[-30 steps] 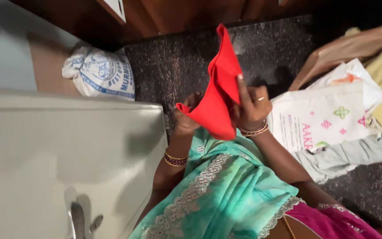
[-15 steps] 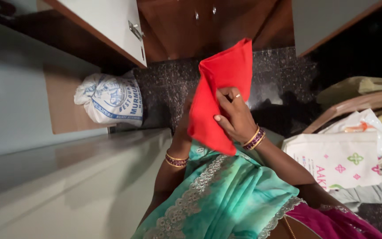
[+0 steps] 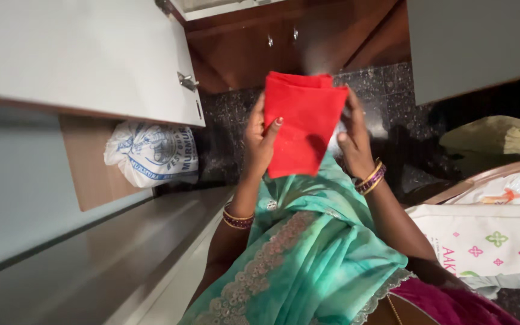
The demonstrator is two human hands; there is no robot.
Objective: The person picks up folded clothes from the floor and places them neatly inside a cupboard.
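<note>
The floor [image 3: 386, 90] is dark speckled stone, with brown wooden cupboards beyond it and a big white cabinet door [image 3: 85, 54] hanging open. A white printed sack [image 3: 151, 153] leans by the wall. A white carry bag [image 3: 470, 241] with small flower shapes lies on the other side. The person holds a folded red cloth [image 3: 301, 123] up in front of them. The left hand [image 3: 259, 138] pinches one edge and the right hand [image 3: 353, 135] pinches the other, so the cloth stays flat and neat.
</note>
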